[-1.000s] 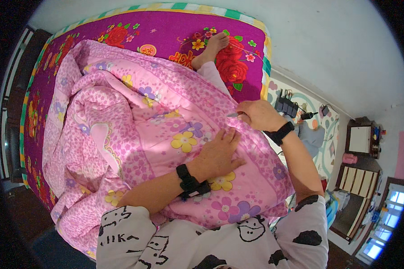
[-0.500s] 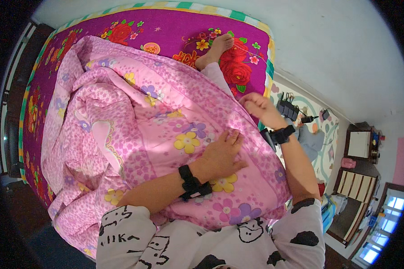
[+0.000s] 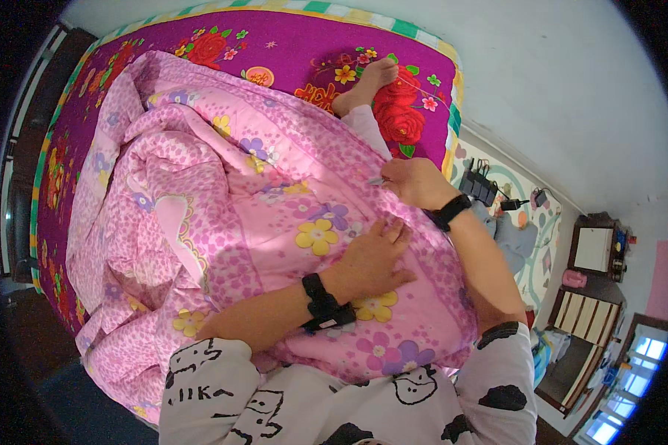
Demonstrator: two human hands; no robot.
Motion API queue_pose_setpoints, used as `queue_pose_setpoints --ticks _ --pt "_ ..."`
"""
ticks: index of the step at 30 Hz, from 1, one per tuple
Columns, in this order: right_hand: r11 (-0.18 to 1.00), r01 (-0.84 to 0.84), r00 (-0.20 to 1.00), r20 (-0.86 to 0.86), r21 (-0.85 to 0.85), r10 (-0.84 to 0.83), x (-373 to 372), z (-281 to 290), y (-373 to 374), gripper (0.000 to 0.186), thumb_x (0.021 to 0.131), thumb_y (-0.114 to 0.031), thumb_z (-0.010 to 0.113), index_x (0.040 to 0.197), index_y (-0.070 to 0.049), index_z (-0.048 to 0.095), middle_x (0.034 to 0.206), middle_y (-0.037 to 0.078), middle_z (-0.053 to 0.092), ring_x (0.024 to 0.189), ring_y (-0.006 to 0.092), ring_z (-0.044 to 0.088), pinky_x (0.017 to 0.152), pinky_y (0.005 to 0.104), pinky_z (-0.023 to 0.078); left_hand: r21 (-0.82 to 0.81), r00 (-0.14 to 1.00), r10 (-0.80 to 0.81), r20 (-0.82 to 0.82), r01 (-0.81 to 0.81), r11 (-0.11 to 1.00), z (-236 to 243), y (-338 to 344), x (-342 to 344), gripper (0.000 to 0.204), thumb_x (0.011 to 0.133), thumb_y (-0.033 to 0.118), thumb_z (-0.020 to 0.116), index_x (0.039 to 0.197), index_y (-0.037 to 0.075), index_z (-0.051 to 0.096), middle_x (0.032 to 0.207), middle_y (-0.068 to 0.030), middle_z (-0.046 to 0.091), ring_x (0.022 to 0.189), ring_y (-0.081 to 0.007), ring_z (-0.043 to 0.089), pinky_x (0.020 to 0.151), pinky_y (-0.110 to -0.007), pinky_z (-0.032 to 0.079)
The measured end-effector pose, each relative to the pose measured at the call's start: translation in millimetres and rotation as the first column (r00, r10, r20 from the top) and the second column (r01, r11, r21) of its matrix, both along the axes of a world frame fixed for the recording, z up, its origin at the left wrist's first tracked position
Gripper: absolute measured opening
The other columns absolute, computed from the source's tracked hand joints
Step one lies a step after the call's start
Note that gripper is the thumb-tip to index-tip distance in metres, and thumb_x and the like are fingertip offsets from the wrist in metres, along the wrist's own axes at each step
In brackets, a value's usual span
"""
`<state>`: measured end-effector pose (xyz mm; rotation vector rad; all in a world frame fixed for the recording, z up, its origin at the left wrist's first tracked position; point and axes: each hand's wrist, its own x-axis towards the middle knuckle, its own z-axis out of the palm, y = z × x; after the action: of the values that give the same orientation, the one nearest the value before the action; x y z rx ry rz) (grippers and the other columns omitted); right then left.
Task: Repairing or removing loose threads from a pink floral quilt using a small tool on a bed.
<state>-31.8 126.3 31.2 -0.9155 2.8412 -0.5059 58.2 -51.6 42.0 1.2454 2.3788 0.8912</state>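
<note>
1. Lying across the bed (image 3: 293,41): pink floral quilt (image 3: 274,237).
2. Left hand (image 3: 371,259): resting on quilt, fingers spread.
3. Right hand (image 3: 417,183): near quilt's edge, fingers pinching small greyish item (image 3: 377,180), kind unclear.

Hands: two, left hand (image 3: 371,261) and right hand (image 3: 417,184)
Black wristbands (image 3: 318,294): two, one per wrist
Pink quilt (image 3: 274,256): one
Bare foot (image 3: 367,87): one, far
Purple bed cover (image 3: 293,41): one
Printed shirt (image 3: 326,400): one, near

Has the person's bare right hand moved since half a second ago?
Yes: the bare right hand has shifted left, judged against the lower red rose printed on the purple bedcover.
</note>
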Motion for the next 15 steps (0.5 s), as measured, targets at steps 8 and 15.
queue_pose_setpoints --ticks 8,15 --pt "0.993 0.034 0.997 0.072 0.11 -0.042 -8.6 -3.9 -5.1 0.017 0.075 -0.02 0.057 0.083 -0.005 0.055 0.079 0.013 0.057 0.076 0.0342 0.057 0.063 0.0431 0.045 -0.017 0.999 0.013 -0.034 -0.013 1.0 -5.2 -1.5 1.7 0.072 0.077 0.047 0.057 0.123 -0.006 0.041 0.125 -0.0261 0.043 0.116 -0.0412 0.039 0.102 -0.043 0.029" --pt "0.985 0.065 0.991 0.107 0.158 -0.082 -8.8 -5.9 -2.4 0.021 0.077 -0.024 0.058 0.086 -0.005 0.056 0.083 0.014 0.058 0.078 0.0349 0.057 0.064 0.0443 0.045 -0.059 1.0 0.008 -0.008 -0.009 0.998 2.3 -0.9 0.7 0.071 0.078 0.049 0.055 0.125 -0.003 0.04 0.127 -0.024 0.042 0.118 -0.0412 0.037 0.102 -0.043 0.03"
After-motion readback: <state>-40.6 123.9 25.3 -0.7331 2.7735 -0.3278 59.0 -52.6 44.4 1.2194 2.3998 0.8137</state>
